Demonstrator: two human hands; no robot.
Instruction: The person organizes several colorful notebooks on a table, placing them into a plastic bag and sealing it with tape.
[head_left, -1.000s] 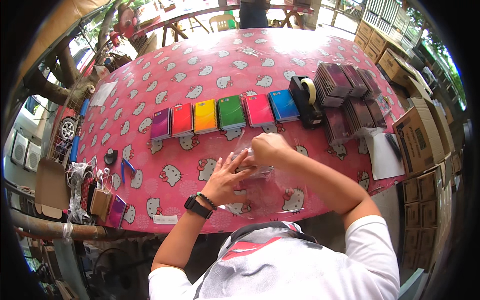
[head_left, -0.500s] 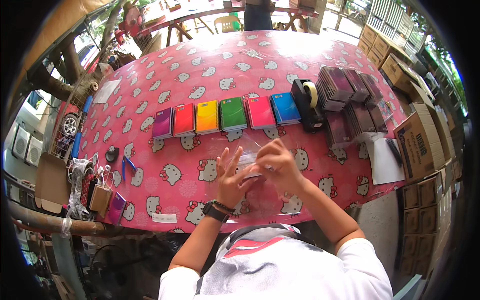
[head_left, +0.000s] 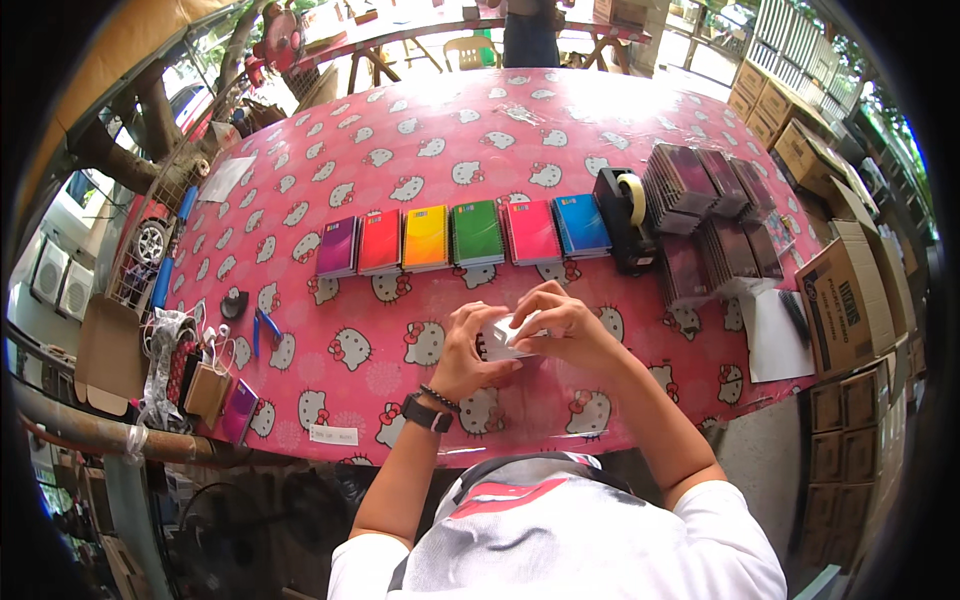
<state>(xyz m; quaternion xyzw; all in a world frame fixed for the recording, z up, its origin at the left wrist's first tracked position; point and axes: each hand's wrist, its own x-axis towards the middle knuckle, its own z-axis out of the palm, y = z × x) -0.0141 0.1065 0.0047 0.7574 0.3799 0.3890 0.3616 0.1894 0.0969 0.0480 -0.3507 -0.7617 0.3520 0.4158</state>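
Observation:
Above the near middle of the table, a small spiral notebook [head_left: 500, 341] shows a white face and dark rings along its left edge. My left hand [head_left: 468, 352] grips it from the left, thumb on the near side and fingers curled over the far side. My right hand [head_left: 558, 325] is closed at its right side, fingertips pinched against the white face. The fingers hide part of it. Beyond my hands stands a row of small spiral notebooks in purple, red, yellow, green [head_left: 478, 232], pink and blue [head_left: 581, 225].
A black tape dispenser [head_left: 626, 225] stands at the row's right end, beside stacks of dark notebooks [head_left: 690, 185]. White paper [head_left: 774, 338] and cardboard boxes [head_left: 848, 295] lie further right. At left are blue-handled pliers [head_left: 265, 328], a purple notebook [head_left: 240, 411] and a paper strip [head_left: 333, 435].
My left fingers, spread before, have curled around the notebook. Its white face and ringed edge now show plainly, where a shiny clear film showed before. My right hand remains pinched at its right side.

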